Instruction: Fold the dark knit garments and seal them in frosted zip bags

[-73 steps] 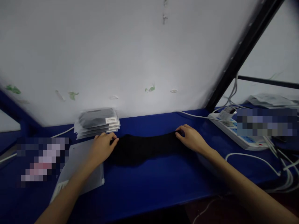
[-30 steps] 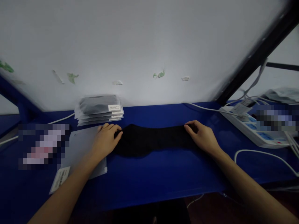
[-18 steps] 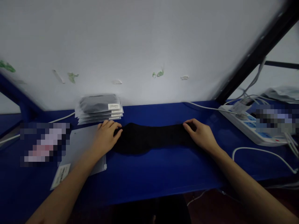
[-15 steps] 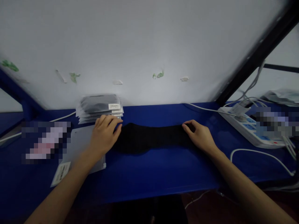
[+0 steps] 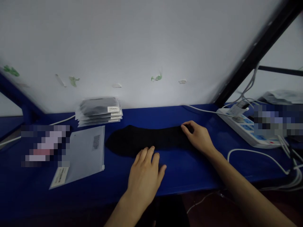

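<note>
A long, flat piece of black cloth (image 5: pixel 146 137) lies across the blue table, wider and rounded at its left end; its exact kind cannot be made out. My right hand (image 5: pixel 197 137) pinches its right end between thumb and forefinger. Below the cloth's lower edge is my left hand (image 5: pixel 145 176), palm down with fingers stretched out, the fingertips at or just touching that edge. To the left lies a flat frosted zip bag (image 5: pixel 85 154) with a white label, untouched by either hand.
Behind the bag is a stack of labelled frosted bags (image 5: pixel 100 107) with dark contents. A blurred-out object (image 5: pixel 48 145) lies far left. On the right sits a white power strip (image 5: pixel 246 126) with plugs and loose white cables (image 5: pixel 258 152). A pale wall (image 5: pixel 142 47) rises behind.
My left hand has moved from the cloth's left end, over the bag, rightward and toward me to the cloth's lower edge. My right hand keeps its pinch. The view has shifted slightly.
</note>
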`<state>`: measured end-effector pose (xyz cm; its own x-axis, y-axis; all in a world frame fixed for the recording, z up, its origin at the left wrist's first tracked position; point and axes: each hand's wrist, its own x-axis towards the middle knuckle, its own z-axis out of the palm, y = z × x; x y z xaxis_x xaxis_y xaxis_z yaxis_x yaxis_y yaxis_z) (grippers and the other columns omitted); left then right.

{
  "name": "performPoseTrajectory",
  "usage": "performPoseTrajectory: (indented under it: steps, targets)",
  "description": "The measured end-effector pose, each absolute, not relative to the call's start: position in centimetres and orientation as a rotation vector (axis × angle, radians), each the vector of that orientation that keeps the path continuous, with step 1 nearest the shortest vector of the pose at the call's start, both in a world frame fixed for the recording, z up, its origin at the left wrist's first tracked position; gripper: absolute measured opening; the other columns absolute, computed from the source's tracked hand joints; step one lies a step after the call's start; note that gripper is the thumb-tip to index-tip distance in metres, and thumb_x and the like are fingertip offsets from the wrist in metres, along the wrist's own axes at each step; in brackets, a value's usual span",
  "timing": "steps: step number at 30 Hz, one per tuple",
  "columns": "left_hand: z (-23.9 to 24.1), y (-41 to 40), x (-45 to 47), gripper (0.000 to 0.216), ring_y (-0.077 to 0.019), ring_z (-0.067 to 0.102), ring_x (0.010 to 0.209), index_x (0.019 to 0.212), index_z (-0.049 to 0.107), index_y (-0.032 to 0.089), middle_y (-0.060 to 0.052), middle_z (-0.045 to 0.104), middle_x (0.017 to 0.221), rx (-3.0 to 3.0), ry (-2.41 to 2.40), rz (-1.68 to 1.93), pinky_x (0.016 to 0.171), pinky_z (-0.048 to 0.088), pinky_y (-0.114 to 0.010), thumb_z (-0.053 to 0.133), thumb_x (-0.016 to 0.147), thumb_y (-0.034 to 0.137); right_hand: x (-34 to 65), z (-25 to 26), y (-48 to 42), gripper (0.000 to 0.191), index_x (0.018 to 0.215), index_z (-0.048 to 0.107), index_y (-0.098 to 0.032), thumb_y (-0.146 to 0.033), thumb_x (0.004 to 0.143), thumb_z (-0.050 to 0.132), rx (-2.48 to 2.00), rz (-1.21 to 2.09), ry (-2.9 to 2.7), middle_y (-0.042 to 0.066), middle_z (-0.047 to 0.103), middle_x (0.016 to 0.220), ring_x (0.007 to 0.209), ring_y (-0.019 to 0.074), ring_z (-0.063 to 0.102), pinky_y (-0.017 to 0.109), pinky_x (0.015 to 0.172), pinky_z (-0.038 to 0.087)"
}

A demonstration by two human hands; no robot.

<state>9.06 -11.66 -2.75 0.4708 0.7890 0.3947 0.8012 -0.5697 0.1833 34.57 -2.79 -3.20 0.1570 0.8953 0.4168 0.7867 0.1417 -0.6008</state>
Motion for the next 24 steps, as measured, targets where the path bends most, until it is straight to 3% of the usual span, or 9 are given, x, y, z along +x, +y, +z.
performPoseTrajectory:
  steps: [7, 12, 16, 20, 24]
  targets:
    - [-2.8, -12.0, 9.2, 0.023, -0.0335, 0.061, 0.12, 0.109, 0.065, 0.016, -0.016, 0.067, 0.126, -2.62, -1.377, -0.764, 0.101, 0.051, -0.055, 0.05, 0.098, 0.03, 35.1, -1.7, -3.4, 0.033, 0.098, 0.069, -0.023, -0.051, 0.085, 0.06, -1.577, 0.348, -1.52, 0.006, 0.074, 0.093, 0.085, 0.0241, 0.068, 0.038, 0.079, 0.051]
    - [-2.4, -12.0, 9.1, 0.021, -0.0302, 0.063, 0.118, 0.105, 0.067, 0.017, -0.014, 0.069, 0.123, -2.677, -1.338, -0.787, 0.108, 0.046, -0.056, 0.049, 0.098, 0.026, 35.2, 2.3, -5.4, 0.036, 0.097, 0.07, -0.023, -0.055, 0.081, 0.065, -1.453, 0.705, -1.369, 0.005, 0.073, 0.085, 0.075, 0.0221, 0.066, 0.033, 0.064, 0.051]
    - [-1.9, -12.2, 9.1, 0.017, -0.025, 0.063, 0.116, 0.103, 0.068, 0.017, -0.009, 0.07, 0.121, -2.835, -1.203, -0.793, 0.114, 0.04, -0.05, 0.053, 0.097, 0.024, 32.9, 7.1, -6.5, 0.027, 0.095, 0.072, -0.024, -0.045, 0.08, 0.067, -1.395, 0.974, -1.294, 0.005, 0.069, 0.079, 0.065, 0.0187, 0.061, 0.03, 0.053, 0.048]
    - [-1.7, -12.3, 9.1, 0.016, -0.0224, 0.064, 0.113, 0.1, 0.068, 0.018, -0.008, 0.072, 0.116, -2.911, -1.113, -0.85, 0.115, 0.04, -0.046, 0.055, 0.097, 0.025, 28.0, 9.3, -5.3, 0.015, 0.088, 0.07, -0.022, -0.034, 0.08, 0.069, -1.171, 1.24, -1.251, 0.001, 0.063, 0.078, 0.066, 0.0133, 0.06, 0.026, 0.057, 0.052]
    - [-1.9, -12.2, 8.9, 0.014, -0.0224, 0.065, 0.108, 0.099, 0.068, 0.018, -0.007, 0.074, 0.109, -2.91, -1.146, -0.89, 0.113, 0.042, -0.046, 0.055, 0.096, 0.023, 22.4, 7.0, -2.3, 0.013, 0.095, 0.068, -0.018, -0.027, 0.086, 0.064, -1.114, 1.488, -1.214, 0.004, 0.065, 0.083, 0.07, 0.0131, 0.064, 0.028, 0.069, 0.058]
